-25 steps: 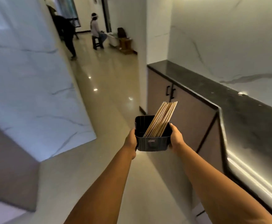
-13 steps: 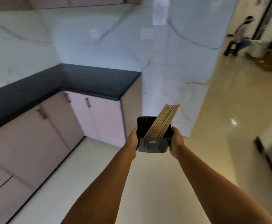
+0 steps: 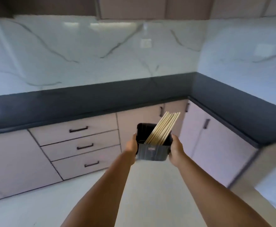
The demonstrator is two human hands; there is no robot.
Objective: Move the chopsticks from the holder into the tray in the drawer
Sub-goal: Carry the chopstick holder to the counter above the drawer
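A black rectangular holder [image 3: 152, 152] is carried in front of me at chest height. Several pale wooden chopsticks [image 3: 164, 128] lean inside it, their tops sticking out toward the upper right. My left hand [image 3: 131, 146] grips the holder's left side and my right hand [image 3: 175, 149] grips its right side. To the left, a stack of three drawers [image 3: 80, 145] with black handles sits shut under the counter. No tray is visible.
A dark L-shaped countertop [image 3: 101, 105] runs along the back wall and down the right side. Pale cabinet doors [image 3: 204, 138] stand below it. White marble backsplash rises behind. Light floor [image 3: 150, 185] lies between me and the cabinets.
The view has swung left from the hallway to face the kitchen corner and its drawers. Both hands keep the same hold on the holder.
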